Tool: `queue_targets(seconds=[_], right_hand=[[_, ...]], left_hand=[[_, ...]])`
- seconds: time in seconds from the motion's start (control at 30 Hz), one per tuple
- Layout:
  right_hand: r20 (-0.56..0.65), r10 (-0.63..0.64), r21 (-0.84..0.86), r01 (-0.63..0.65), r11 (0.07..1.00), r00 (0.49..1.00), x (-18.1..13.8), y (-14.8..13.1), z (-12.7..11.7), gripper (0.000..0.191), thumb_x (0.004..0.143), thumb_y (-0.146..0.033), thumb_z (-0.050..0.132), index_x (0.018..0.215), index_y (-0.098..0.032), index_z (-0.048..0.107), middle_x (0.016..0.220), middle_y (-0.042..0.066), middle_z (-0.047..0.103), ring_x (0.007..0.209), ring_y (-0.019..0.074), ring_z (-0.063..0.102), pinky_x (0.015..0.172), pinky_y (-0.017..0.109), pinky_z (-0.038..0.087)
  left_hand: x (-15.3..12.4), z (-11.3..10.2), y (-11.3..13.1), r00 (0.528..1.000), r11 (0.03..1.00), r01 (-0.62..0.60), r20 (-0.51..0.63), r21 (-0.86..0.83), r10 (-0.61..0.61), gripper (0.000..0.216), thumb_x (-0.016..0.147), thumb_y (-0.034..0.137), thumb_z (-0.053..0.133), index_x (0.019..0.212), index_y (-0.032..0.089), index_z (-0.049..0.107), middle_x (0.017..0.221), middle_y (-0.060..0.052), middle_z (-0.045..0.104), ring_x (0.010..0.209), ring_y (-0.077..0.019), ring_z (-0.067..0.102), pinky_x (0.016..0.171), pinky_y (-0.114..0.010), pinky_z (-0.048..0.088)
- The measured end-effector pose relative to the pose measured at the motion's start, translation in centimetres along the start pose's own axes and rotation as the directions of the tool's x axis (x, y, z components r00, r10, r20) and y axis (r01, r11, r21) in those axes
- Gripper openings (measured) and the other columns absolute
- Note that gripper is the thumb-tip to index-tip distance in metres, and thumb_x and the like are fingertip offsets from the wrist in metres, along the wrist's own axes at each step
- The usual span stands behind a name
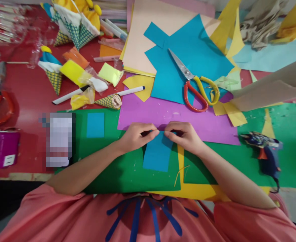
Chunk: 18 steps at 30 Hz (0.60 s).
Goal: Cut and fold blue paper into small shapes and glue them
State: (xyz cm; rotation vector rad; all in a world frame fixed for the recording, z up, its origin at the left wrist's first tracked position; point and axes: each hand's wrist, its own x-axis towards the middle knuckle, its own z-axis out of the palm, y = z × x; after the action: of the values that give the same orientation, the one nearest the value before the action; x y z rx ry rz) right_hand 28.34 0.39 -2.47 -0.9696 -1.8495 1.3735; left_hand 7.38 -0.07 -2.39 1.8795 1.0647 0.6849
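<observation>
Far left: orange-handled tool [10, 107], cut by the frame edge, on the red table [22, 97]; purple box [3, 149] below it. Upper left: small cone [53, 75] with checked wrap and yellow tip, yellow packet [73, 72] just beside it. Left of center: pixelated item [59, 137], then small blue rectangle [95, 125] flat on the green sheet [127, 174]. Center: left hand [136, 136], fingers pinching the top edge of the blue piece [158, 154] near its left corner. Piece hangs down toward the wearer, over the green sheet; can't tell if its lower end touches. Right hand [185, 136], fingers pinching the same edge near the right corner. Above the hands: purple sheet [148, 112]. Up and right of center: scissors [187, 73], blades apart, mostly on the large blue sheet [163, 80]. Right: beige roll [274, 84], glue gun [270, 156] below it on green.
</observation>
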Motion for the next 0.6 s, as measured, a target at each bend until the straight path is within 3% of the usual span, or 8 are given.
queue_targets(seconds=[0.17, 0.33, 0.43, 0.53, 0.6], right_hand=[[-0.132, 0.129, 0.148, -0.109, 0.983, 0.983, 0.19, 0.2, -0.71, 0.016, 0.083, -0.025, 0.061, 0.069, -0.017, 0.061, 0.065, 0.0, 0.059, 0.058, 0.0096, 0.051, 0.058, 0.025, 0.043], [-0.2, 0.166, 0.209, -0.124, 0.97, 0.966, 0.13, 0.39, -0.6, 0.019, 0.084, -0.029, 0.061, 0.068, -0.018, 0.06, 0.063, -0.001, 0.056, 0.056, 0.0094, 0.051, 0.055, 0.025, 0.044], [-0.25, 0.107, 0.134, -0.075, 0.988, 0.962, -0.18, 0.69, -0.35, 0.011, 0.083, -0.028, 0.064, 0.09, -0.02, 0.064, 0.082, 0.001, 0.065, 0.07, 0.0121, 0.061, 0.063, 0.025, 0.05], [-0.183, -0.003, 0.042, 0.011, 0.999, 0.983, -0.43, 0.9, -0.29, 0.041, 0.081, -0.023, 0.067, 0.121, -0.025, 0.056, 0.11, 0.005, 0.066, 0.097, 0.017, 0.064, 0.08, 0.031, 0.053], [-0.124, -0.052, -0.016, 0.051, 0.999, 0.991, -0.45, 0.89, -0.39, 0.041, 0.083, -0.021, 0.064, 0.123, -0.026, 0.056, 0.117, 0.006, 0.066, 0.105, 0.0188, 0.063, 0.09, 0.035, 0.051]], left_hand=[[0.15, -0.07, 0.18, 0.97, 0.98, 0.117, -0.192, -0.162, -0.147, 0.029, 0.084, 0.033, 0.057, 0.061, 0.015, 0.058, 0.052, 0.004, 0.045, 0.049, -0.006, 0.039, 0.045, -0.018, 0.031], [0.4, -0.08, 0.05, 0.953, 0.958, 0.117, -0.243, -0.263, -0.183, 0.03, 0.082, 0.03, 0.059, 0.057, 0.015, 0.052, 0.051, 0.005, 0.037, 0.048, -0.0052, 0.032, 0.043, -0.018, 0.027], [0.49, -0.19, -0.22, 0.941, 0.949, 0.148, -0.256, -0.277, -0.222, 0.034, 0.082, 0.033, 0.06, 0.055, 0.016, 0.05, 0.052, 0.004, 0.037, 0.05, -0.006, 0.034, 0.045, -0.019, 0.03], [0.5, -0.3, -0.33, 0.939, 0.944, 0.174, -0.242, -0.282, -0.245, 0.037, 0.081, 0.037, 0.06, 0.053, 0.016, 0.049, 0.052, 0.004, 0.037, 0.05, -0.0067, 0.035, 0.045, -0.02, 0.03], [0.48, -0.31, -0.24, 0.949, 0.942, 0.185, -0.2, -0.278, -0.246, 0.038, 0.082, 0.039, 0.059, 0.054, 0.016, 0.049, 0.051, 0.004, 0.036, 0.049, -0.0065, 0.034, 0.044, -0.02, 0.028]])
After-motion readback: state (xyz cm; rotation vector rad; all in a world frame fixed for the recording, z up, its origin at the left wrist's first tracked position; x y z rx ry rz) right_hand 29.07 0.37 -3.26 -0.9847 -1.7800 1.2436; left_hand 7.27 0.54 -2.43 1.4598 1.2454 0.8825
